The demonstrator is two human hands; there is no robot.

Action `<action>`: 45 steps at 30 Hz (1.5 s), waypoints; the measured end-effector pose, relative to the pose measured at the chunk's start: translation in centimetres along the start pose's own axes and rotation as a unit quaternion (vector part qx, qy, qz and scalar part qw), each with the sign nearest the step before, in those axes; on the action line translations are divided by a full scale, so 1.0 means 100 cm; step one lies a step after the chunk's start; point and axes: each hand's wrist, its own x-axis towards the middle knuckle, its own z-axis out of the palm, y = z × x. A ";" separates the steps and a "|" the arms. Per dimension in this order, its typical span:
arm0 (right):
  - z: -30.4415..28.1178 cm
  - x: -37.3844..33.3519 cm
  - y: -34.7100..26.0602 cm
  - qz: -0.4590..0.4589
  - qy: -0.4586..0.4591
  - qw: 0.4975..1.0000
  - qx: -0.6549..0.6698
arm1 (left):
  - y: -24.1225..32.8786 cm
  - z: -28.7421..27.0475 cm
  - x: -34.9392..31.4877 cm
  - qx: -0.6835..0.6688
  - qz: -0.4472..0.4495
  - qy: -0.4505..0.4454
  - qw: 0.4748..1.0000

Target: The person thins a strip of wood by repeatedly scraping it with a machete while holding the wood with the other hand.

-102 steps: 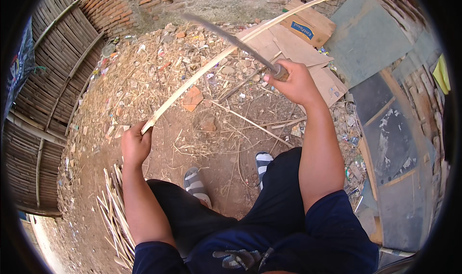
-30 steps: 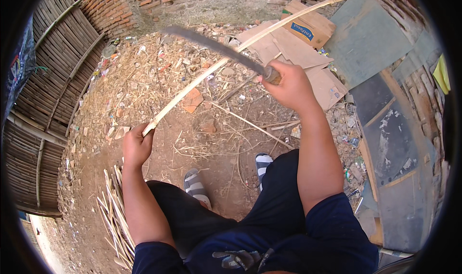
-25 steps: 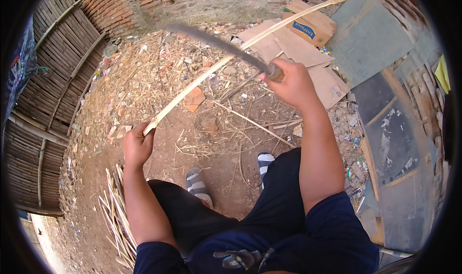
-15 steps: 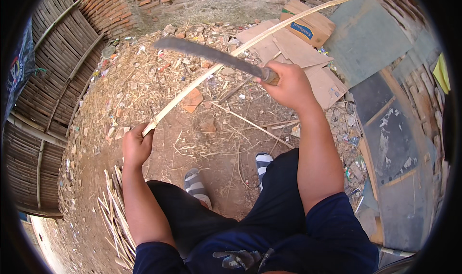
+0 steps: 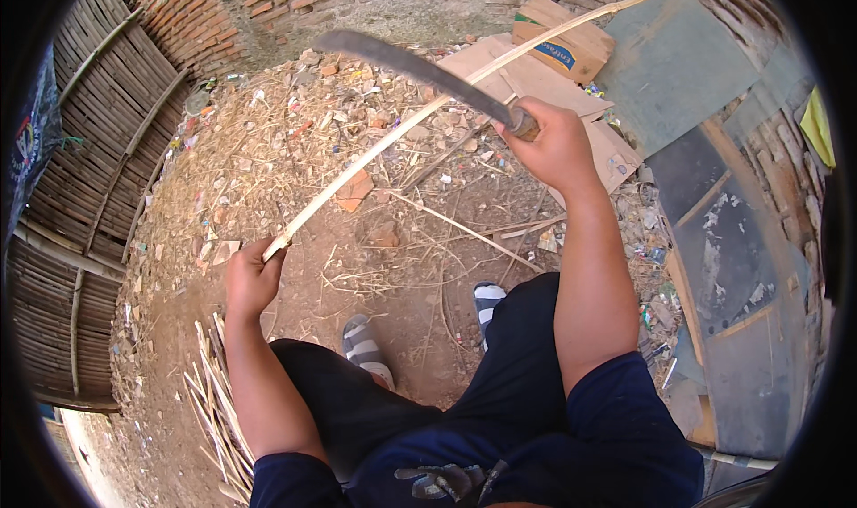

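A long, pale strip of split bamboo (image 5: 375,157) slants from lower left to upper right in front of me. My left hand (image 5: 253,278) is closed round its near end. My right hand (image 5: 555,144) grips the wooden handle of a machete (image 5: 420,69), whose dark blade points up and to the left. The blade crosses the strip a little past its middle; whether the edge touches it I cannot tell. The strip's far end reaches over the boards at the upper right.
A bundle of bamboo strips (image 5: 219,410) lies by my left leg. Flattened cardboard and a cardboard box (image 5: 571,48) lie ahead at the right, beside grey boards (image 5: 687,70). A woven bamboo wall (image 5: 98,142) stands left, a brick wall (image 5: 312,4) ahead. Rubble and straw litter the ground.
My right hand and the machete have moved right and farther along the strip, toward its far end. The left hand keeps its hold at the near end, slightly lower.
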 end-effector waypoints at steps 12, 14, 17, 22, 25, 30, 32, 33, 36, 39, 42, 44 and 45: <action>0.002 0.000 0.007 0.009 0.021 1.000 -0.001 | 0.011 -0.007 0.000 0.001 -0.035 -0.018 0.999; 0.000 0.000 0.015 0.037 0.039 0.999 0.007 | 0.016 -0.007 -0.001 0.018 -0.025 -0.009 0.999; 0.000 0.001 0.018 0.067 0.037 0.997 0.015 | 0.012 -0.004 -0.002 0.021 -0.014 0.000 1.000; 0.007 0.000 0.006 -0.006 0.004 1.000 -0.023 | 0.002 -0.001 0.000 0.011 -0.003 -0.002 1.000; 0.005 0.002 0.011 0.039 0.037 0.998 0.037 | 0.002 -0.003 -0.001 0.000 -0.007 0.005 1.000; -0.002 0.001 0.030 0.125 0.062 0.990 0.030 | 0.010 -0.007 -0.003 0.011 -0.010 0.017 1.000; -0.004 -0.001 0.024 0.096 0.045 0.994 0.038 | 0.011 -0.008 -0.003 0.020 -0.008 0.034 0.999; -0.004 -0.001 0.023 0.071 0.029 0.996 0.036 | 0.014 -0.007 -0.003 0.023 -0.004 0.053 0.998; -0.008 -0.001 0.023 0.044 0.016 0.998 0.032 | 0.006 -0.007 -0.001 0.095 0.051 0.137 0.985; -0.011 0.000 0.033 0.104 0.032 0.994 0.020 | 0.008 -0.009 0.000 0.130 0.050 0.180 0.974; -0.011 -0.001 0.039 0.135 0.035 0.990 0.019 | 0.001 -0.010 0.001 0.149 0.058 0.202 0.966; -0.012 -0.001 0.037 0.122 0.002 0.992 0.030 | 0.001 -0.011 0.000 0.154 0.068 0.218 0.961; -0.012 -0.002 0.034 0.109 -0.028 0.993 0.037 | 0.002 -0.012 0.000 0.152 0.065 0.212 0.963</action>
